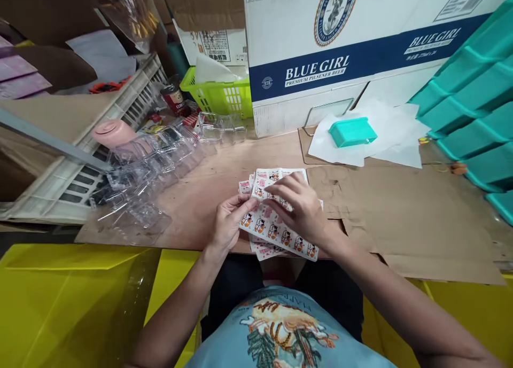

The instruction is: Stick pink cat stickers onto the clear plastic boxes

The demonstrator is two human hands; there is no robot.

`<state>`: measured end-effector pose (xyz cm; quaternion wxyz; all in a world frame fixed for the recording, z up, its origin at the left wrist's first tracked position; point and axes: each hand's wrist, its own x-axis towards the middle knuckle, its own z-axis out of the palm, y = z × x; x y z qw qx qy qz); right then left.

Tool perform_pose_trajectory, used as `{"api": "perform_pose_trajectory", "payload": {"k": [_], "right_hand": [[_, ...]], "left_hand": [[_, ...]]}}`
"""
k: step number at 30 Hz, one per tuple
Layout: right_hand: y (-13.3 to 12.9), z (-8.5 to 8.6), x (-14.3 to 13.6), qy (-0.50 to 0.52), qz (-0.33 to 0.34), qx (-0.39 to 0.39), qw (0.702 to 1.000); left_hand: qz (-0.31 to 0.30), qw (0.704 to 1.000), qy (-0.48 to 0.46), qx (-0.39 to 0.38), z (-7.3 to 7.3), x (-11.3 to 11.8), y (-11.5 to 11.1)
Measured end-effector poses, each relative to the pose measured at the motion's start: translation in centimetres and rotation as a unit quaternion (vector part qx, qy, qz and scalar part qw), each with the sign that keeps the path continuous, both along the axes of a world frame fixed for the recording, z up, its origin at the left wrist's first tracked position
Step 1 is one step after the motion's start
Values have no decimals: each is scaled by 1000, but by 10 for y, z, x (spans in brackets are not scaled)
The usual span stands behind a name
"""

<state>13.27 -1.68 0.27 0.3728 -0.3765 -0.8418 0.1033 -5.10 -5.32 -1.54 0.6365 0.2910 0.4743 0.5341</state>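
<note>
Several sticker sheets (272, 229) with small cartoon figures and pink marks lie overlapped at the cardboard's front edge, close to my body. My left hand (232, 218) pinches the left edge of the top sheet between thumb and fingers. Over the upper part of the same sheet is my right hand (298, 205), its fingers bent and drawn together near the stickers. Whether a peeled sticker sits at those fingertips is too small to make out.
Clear plastic cases (160, 159) pile up at left beside a pink container (114, 135). Behind stand a lime green basket (218, 95) and a white beer carton (280, 31). A turquoise tray (352, 132) rests on white paper (395, 127); stacked turquoise trays (476, 106) rise at right.
</note>
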Motion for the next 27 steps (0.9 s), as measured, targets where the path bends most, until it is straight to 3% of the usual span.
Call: {"api": "perform_pose_trajectory", "payload": {"k": [2,9,13,17,19,21,23,25,26,27], "right_hand": [[-5,-2,-10,0,23,-1,1000],[-4,-11,-17,86,3,-43,995],[-1,-13,-20,144,-15,-88,986],[14,-14,-11,287,-62,-224,929],[26,-13,0,369,-96,-244,892],[38,-10,13,424,-134,-204,872],[43,-5,23,430,-160,-147,876],[41,-2,25,382,-174,-87,904],[37,-1,22,341,-178,-52,922],[32,0,18,291,-176,-14,940]], "left_hand": [[3,1000,6,18,-3,4,0],[5,994,50,95,-12,11,-2],[15,995,35,89,-12,17,-7],[34,998,18,56,-18,14,-6],[52,996,44,51,-26,6,2],[66,988,117,71,-35,-3,13],[75,957,250,126,-38,-7,23],[86,905,373,186,-32,-3,28],[81,893,393,204,-26,3,28],[61,903,370,210,-18,10,26]]}}
